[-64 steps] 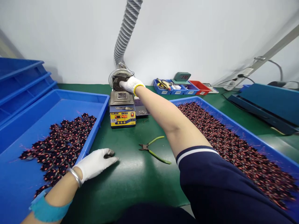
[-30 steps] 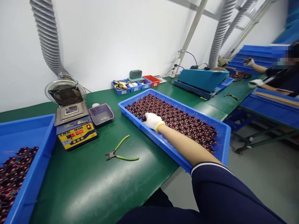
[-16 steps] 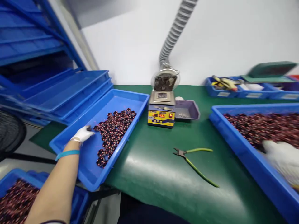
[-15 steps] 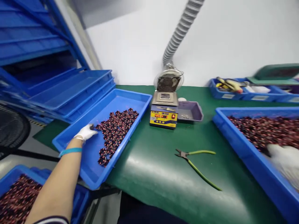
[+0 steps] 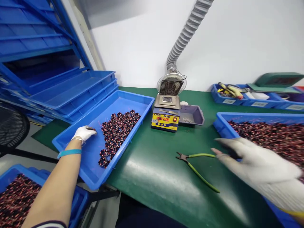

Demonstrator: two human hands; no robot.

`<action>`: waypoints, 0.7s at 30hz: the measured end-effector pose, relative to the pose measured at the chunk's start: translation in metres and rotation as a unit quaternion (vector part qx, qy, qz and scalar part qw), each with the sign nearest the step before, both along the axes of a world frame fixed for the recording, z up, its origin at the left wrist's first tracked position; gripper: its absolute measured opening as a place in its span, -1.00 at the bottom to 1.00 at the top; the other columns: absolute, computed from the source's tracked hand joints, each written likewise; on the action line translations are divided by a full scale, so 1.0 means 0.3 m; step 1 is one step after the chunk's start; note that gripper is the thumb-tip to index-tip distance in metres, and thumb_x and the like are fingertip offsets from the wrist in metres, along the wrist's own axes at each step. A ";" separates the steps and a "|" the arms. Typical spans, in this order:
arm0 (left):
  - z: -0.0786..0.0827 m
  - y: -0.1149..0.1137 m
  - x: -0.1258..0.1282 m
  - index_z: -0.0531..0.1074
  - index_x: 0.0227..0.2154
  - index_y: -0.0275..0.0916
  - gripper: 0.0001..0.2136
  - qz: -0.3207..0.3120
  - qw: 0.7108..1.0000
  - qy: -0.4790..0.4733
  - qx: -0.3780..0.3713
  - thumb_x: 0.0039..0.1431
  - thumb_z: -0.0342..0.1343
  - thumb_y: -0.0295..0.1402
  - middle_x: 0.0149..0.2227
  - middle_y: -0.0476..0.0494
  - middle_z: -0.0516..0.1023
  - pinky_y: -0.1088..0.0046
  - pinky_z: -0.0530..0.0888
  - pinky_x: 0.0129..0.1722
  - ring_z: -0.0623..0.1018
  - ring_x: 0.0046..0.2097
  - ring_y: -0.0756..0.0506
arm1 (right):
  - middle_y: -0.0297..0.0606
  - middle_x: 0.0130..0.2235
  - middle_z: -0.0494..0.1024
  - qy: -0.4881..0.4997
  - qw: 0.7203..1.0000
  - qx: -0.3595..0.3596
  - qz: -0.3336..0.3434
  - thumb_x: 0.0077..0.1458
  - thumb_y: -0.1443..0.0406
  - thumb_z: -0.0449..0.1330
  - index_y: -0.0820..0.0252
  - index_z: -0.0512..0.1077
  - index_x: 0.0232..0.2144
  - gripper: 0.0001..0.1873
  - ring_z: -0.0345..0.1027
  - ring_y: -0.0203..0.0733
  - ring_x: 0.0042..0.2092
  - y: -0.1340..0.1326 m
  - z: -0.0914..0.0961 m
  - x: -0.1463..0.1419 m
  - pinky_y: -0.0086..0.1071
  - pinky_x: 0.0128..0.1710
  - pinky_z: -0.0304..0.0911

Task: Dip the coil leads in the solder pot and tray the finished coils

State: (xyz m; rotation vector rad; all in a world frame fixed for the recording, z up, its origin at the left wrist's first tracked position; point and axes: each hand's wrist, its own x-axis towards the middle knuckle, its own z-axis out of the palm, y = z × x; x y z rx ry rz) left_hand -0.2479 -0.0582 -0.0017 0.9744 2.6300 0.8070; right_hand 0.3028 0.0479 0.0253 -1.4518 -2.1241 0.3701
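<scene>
My left hand (image 5: 84, 133), in a white glove, is over the near left part of a blue tray (image 5: 95, 182). Its fingers are closed at the tips on a small dark part, seemingly one of the black wire-wound stators (image 5: 114, 133) grouped beside it. On the right, my gloved right hand (image 5: 251, 160) hangs above the table at the edge of a second blue tray (image 5: 228, 134). Its thumb and fingers curl around a dark stator (image 5: 234, 153), mostly hidden and blurred. Green-handled cutting pliers (image 5: 197, 171) lie with spread handles left of that hand.
A yellow-fronted solder pot (image 5: 165, 118) stands mid-table below a fan and grey duct hose (image 5: 187, 33), with a purple bin (image 5: 196, 115) beside it. Small blue bins (image 5: 229, 99) line the back right. Stacked blue trays (image 5: 78, 91) and a black fan (image 5: 13, 126) are at the left.
My right hand has come out of the right tray, moving left over the table with a dark stator. My left hand has drawn slightly left, away from the grouped stators.
</scene>
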 end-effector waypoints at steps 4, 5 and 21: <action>0.056 -0.021 0.161 0.33 -0.05 -0.42 -0.44 -0.054 0.995 -0.011 0.085 -0.13 0.15 -0.19 -0.13 -0.31 0.54 0.27 0.42 -0.04 0.51 -0.07 -0.23 | -0.16 -0.27 0.55 -0.026 0.985 -0.129 0.108 -0.15 0.09 0.21 -0.07 0.48 -0.29 -0.70 0.45 -0.03 -0.30 -0.057 0.005 -0.187 -0.16 -0.38 0.31; 0.064 -0.016 0.233 0.26 0.02 -0.40 -0.39 -0.088 0.990 -0.019 0.107 -0.11 0.15 -0.18 -0.09 -0.29 0.53 0.31 0.42 -0.03 0.51 -0.07 -0.19 | -0.18 -0.24 0.56 0.002 0.974 -0.175 0.147 -0.14 0.13 0.23 -0.04 0.48 -0.23 -0.67 0.46 -0.05 -0.28 -0.060 0.000 -0.231 -0.18 -0.35 0.34; 0.035 0.076 0.774 -0.26 0.25 -0.10 0.01 -0.410 0.886 -0.109 0.187 -0.21 0.27 -0.22 0.22 -0.26 0.17 0.17 0.44 0.00 0.47 -0.01 -0.22 | -0.28 -0.11 0.50 0.487 0.780 -0.310 0.243 -0.23 0.25 0.33 0.10 0.30 0.05 -0.29 0.41 -0.17 -0.10 -0.102 -0.137 -0.476 -0.32 -0.14 0.37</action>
